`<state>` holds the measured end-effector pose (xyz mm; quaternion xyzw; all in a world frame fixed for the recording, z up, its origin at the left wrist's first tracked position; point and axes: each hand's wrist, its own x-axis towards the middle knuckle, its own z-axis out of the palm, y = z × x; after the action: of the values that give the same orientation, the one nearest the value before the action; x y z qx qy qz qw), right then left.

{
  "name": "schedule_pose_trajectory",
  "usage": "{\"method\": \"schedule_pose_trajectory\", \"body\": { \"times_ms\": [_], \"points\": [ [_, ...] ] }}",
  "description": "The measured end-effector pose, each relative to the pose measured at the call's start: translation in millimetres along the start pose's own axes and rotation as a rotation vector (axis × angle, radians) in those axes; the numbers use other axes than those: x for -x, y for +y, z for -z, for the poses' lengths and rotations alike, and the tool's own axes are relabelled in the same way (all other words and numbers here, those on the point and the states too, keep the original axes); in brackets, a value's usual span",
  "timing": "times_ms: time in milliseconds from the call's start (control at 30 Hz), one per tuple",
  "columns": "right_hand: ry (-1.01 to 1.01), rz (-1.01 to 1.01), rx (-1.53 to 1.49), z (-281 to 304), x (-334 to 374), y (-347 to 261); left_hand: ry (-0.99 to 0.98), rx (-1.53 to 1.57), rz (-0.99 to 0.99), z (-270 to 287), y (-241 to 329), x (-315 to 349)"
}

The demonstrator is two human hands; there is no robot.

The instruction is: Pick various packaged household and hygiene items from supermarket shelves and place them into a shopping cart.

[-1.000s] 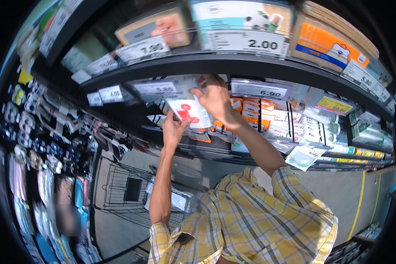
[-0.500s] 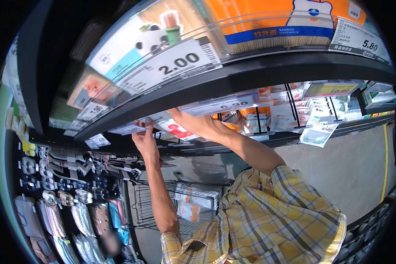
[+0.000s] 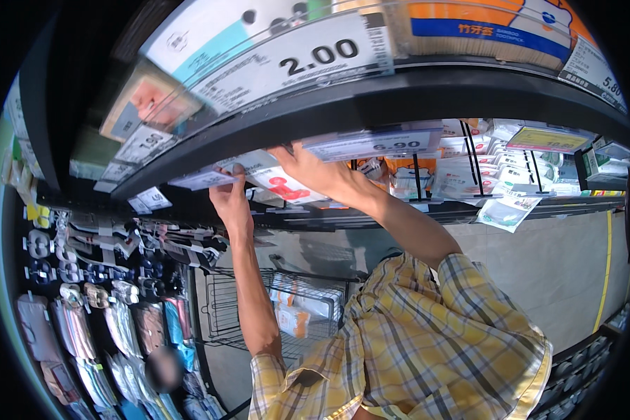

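A flat white package [image 3: 287, 187] with a red graphic is tilted at the front of a shelf, below the black shelf edge. My left hand [image 3: 229, 203] pinches its left end with thumb and fingers, beside a clear-covered price label [image 3: 197, 178]. From the right, my right hand [image 3: 315, 171] reaches across the package's upper part, fingers bent round its edge. Its fingertips are partly hidden under the shelf edge and by another price label [image 3: 371, 143].
Overhead runs a black shelf edge [image 3: 371, 101] with toothpick packs [image 3: 490, 31] above it. White packets [image 3: 469, 175] hang at right. Below stands a wire shopping cart [image 3: 220, 308] holding white-and-orange packages [image 3: 294, 315]. Slippers and other hanging goods [image 3: 119, 329] line the left.
The view has shifted a little, so shelf and labels sit differently. Both hands stay at the white package, and more of its red graphic shows between them.
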<state>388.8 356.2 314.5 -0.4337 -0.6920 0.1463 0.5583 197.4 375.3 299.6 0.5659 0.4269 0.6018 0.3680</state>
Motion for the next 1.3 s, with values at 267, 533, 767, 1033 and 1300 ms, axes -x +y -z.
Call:
{"method": "schedule_pose_trajectory", "body": {
  "times_ms": [267,533,767,1033,1300],
  "points": [
    [0.062,-0.084,-0.11,-12,11,9,0.034,-0.165,-0.089,19,-13,17],
    [0.156,-0.127,0.016,9,62,-13,0.368,-0.106,-0.018,96,-58,119],
    [-0.138,-0.254,-0.11,14,201,-23,0.698,-0.377,0.848,241,-198,367],
    [-0.618,-0.553,0.163,-9,323,48,0.669,-0.301,1.443,292,-266,582],
    [-1.201,-0.857,0.791,180,513,91,1.071,0.405,1.356,355,-371,604]
  ]
}}
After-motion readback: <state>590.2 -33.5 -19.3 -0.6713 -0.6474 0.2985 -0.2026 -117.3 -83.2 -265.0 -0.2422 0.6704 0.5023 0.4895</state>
